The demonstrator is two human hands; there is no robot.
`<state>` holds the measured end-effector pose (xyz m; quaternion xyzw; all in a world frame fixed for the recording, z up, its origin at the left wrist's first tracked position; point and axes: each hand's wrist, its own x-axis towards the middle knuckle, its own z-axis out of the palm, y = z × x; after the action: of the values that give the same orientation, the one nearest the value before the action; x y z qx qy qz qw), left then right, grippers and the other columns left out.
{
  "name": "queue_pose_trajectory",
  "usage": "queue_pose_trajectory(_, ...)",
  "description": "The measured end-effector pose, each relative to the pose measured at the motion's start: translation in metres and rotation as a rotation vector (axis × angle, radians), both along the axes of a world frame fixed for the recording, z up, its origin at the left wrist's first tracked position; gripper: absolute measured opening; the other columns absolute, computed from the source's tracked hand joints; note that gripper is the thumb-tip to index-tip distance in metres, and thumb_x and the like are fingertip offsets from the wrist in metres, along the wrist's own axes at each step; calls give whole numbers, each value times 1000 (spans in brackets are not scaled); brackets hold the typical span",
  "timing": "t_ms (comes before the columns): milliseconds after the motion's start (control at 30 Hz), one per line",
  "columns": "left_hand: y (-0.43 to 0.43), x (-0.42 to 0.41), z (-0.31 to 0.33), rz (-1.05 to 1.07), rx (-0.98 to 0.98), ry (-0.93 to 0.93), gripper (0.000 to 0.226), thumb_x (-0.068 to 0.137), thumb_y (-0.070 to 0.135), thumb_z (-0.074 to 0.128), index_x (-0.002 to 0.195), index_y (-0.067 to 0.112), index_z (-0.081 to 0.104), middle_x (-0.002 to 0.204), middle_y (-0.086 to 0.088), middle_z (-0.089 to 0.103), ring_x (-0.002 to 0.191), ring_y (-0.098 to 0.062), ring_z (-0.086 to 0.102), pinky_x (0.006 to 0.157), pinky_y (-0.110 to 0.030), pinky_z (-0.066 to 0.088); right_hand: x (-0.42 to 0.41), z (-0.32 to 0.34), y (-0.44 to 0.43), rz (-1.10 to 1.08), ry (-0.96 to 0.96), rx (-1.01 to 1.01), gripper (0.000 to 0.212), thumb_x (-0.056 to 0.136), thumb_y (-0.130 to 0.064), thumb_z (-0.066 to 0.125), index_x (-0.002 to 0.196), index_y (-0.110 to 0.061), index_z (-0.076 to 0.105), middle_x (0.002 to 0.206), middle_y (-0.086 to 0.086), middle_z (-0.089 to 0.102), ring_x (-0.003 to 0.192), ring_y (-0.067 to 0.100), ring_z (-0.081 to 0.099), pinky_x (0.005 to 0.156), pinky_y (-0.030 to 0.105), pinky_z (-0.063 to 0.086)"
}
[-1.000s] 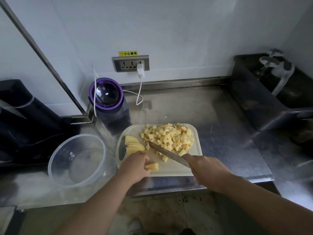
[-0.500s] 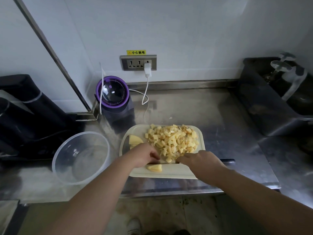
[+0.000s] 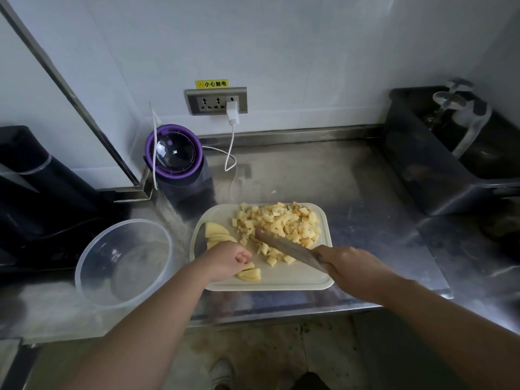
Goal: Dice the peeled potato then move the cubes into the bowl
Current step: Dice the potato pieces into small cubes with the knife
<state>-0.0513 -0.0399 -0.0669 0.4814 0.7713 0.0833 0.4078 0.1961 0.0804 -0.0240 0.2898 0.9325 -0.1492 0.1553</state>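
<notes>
A white cutting board [image 3: 304, 281] lies on the steel counter. A heap of potato cubes [image 3: 284, 225] covers its far half. Potato slices [image 3: 216, 232] lie at its left edge. My left hand [image 3: 225, 261] has its fingers curled down on a small stack of potato slices [image 3: 249, 274] at the board's near left. My right hand [image 3: 349, 267] grips the handle of a knife [image 3: 287, 247], whose blade slants up and left over a few cubes. A clear plastic bowl [image 3: 92, 249] stands left of the board with nothing in it.
A purple-rimmed appliance [image 3: 174, 156] stands behind the board, beside a white cable [image 3: 232, 147] plugged into a wall socket. A dark sink [image 3: 450, 164] with a tap is at the right. Dark objects fill the left. The counter's front edge runs just below the board.
The knife was down flat across the board half a second ago. Now its blade is lifted and angled up to the left, and my right hand has drawn back to the right.
</notes>
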Motion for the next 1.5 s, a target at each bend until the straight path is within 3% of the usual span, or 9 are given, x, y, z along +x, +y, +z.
queue_pose_trajectory(100,-9,12,-1,-117,-49,117,61,83,24,66,140,24,44,137,6,47,122,-13,50,100,-31,44,-5,-4,-12,-66,10,-123,32,105,-28,37,137,-24,41,100,-7,53,83,8,58,68,15,47)
queue_pose_trajectory(200,-15,25,-4,-159,31,366,59,83,40,66,136,25,44,133,6,44,116,-17,51,92,-33,47,-13,-5,-29,-86,-11,-202,35,105,-29,40,139,-23,39,116,-2,58,90,10,59,84,23,54)
queue_pose_trajectory(267,-17,30,-10,-119,82,403,54,87,42,63,134,23,46,133,5,46,114,-19,53,91,-33,47,-16,-10,-38,-92,-12,-210,35,103,-30,44,137,-24,40,117,-1,60,91,11,61,84,27,56)
queue_pose_trajectory(567,-17,54,-23,236,252,399,38,86,40,66,118,23,57,120,6,57,109,-16,56,84,-30,49,-24,-26,-56,-174,42,-230,34,103,-27,47,137,-25,46,116,-3,65,96,17,67,87,29,57)
queue_pose_trajectory(700,-28,50,-25,283,227,401,50,84,38,70,129,25,51,126,4,51,112,-18,56,85,-30,48,-22,-28,-60,-150,46,-189,36,101,-27,51,137,-25,44,115,-5,64,94,15,67,84,25,57)
queue_pose_trajectory(933,-30,51,-35,382,249,240,31,85,19,70,116,16,66,111,-2,66,100,-18,61,87,-31,50,-21,-30,-69,-99,24,-143,36,101,-23,50,136,-24,41,111,-4,64,90,12,65,76,24,56)
queue_pose_trajectory(1167,-31,58,-38,426,317,277,28,84,24,72,110,16,66,109,1,61,96,-17,60,82,-27,49,-21,-29,-76,-42,29,-79,39,102,-19,48,139,-23,37,117,-2,61,84,12,59,66,19,43)
queue_pose_trajectory(1400,-31,63,-38,486,375,272,19,83,28,72,99,17,70,94,8,59,80,-6,53,69,-18,40,-23,-23,-59,-59,8,-208,32,101,-19,50,133,-18,45,117,3,63,96,19,67,86,32,57)
queue_pose_trajectory(1500,-30,61,-40,506,359,227,20,81,31,75,95,18,71,90,8,64,78,-8,58,66,-19,40,-23,-22,-62,-32,-7,-146,31,101,-19,49,132,-18,43,116,2,63,94,18,66,83,31,57)
